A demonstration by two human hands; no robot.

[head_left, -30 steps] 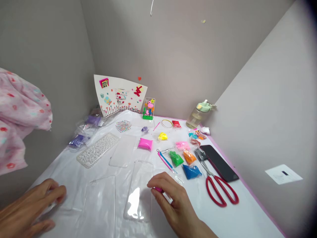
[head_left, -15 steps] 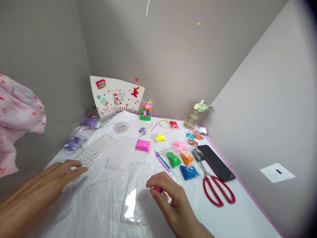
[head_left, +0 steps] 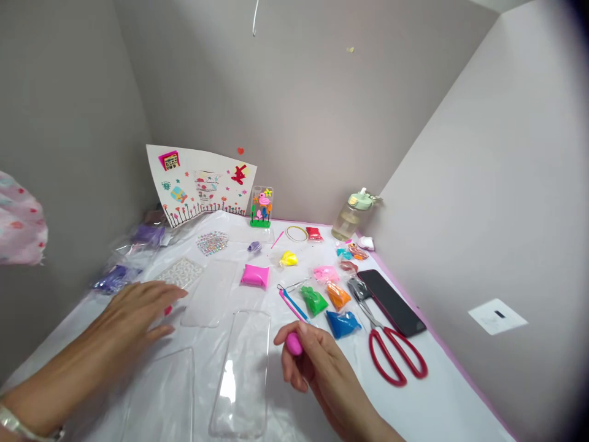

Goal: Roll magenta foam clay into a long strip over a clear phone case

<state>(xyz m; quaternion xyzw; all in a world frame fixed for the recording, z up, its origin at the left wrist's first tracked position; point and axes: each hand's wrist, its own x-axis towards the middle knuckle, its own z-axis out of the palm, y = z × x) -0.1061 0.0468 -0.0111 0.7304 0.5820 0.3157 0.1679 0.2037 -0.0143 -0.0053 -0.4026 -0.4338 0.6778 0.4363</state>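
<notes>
My right hand is closed in a pinch on a small pink lump of clay, held just above the table beside a clear phone case. My left hand lies flat with fingers stretched out over a patterned clear case, next to another clear case. A third clear case lies near the front edge. Bags of clay lie beyond my right hand: pink, green, orange, blue, yellow.
Red scissors and a dark phone lie at the right. A water bottle, a decorated card and a small decorated case stand at the back wall. Pink patterned fabric hangs at the left.
My left hand has slid forward from the near left edge onto the patterned case. My right hand has lifted slightly and turned, so the pink lump shows more. The view has shifted right.
</notes>
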